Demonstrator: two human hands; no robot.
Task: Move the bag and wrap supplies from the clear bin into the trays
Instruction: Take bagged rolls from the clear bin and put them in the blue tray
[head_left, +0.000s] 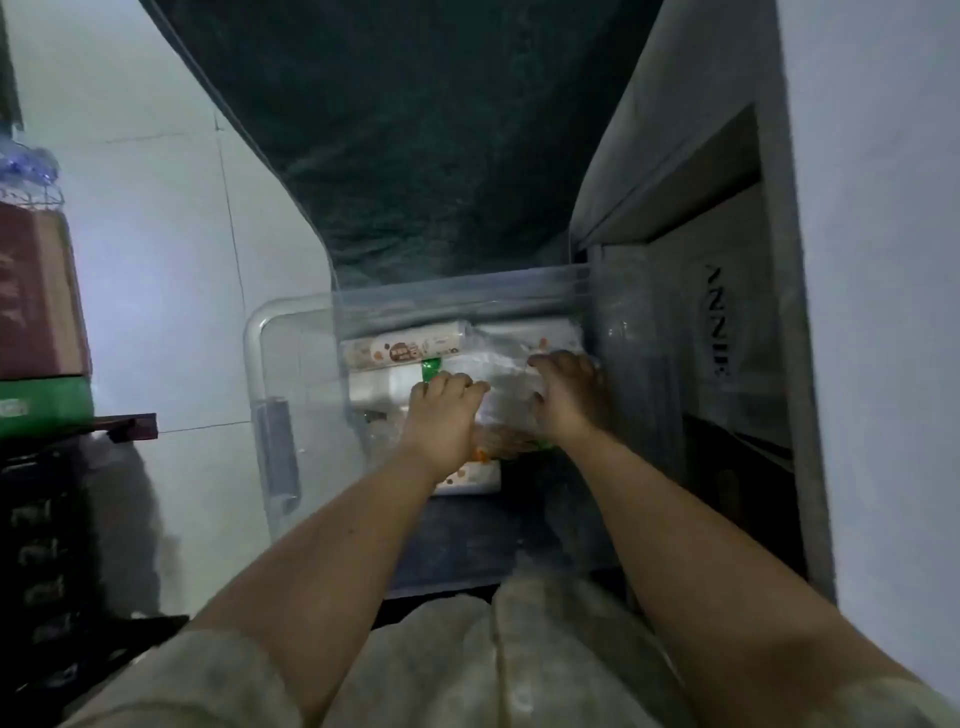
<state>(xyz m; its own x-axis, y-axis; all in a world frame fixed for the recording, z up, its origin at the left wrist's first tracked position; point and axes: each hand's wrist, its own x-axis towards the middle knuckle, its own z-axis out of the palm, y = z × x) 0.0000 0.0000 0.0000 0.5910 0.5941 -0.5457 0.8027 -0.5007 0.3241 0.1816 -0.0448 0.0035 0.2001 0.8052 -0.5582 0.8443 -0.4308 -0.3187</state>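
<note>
A clear plastic bin (270, 364) stands on the floor in front of me, holding several packs of bags and wrap. A long roll box with orange print (405, 345) lies at its far side. Both my hands reach down into the bin. My left hand (441, 415) curls over a white pack (384, 387) beside a green label (431, 370). My right hand (569, 397) presses on a crinkled clear plastic pack (506, 382), fingers bent around its edge. Another orange-printed pack (470, 475) lies under my left wrist. No trays are in view.
A dark green cloth (415, 156) hangs behind the bin. A grey cabinet (675, 171) with a printed box (727, 332) stands right. On the left are white floor tiles (156, 312), a brown box on a green one (41, 364) and a dark rack (47, 545).
</note>
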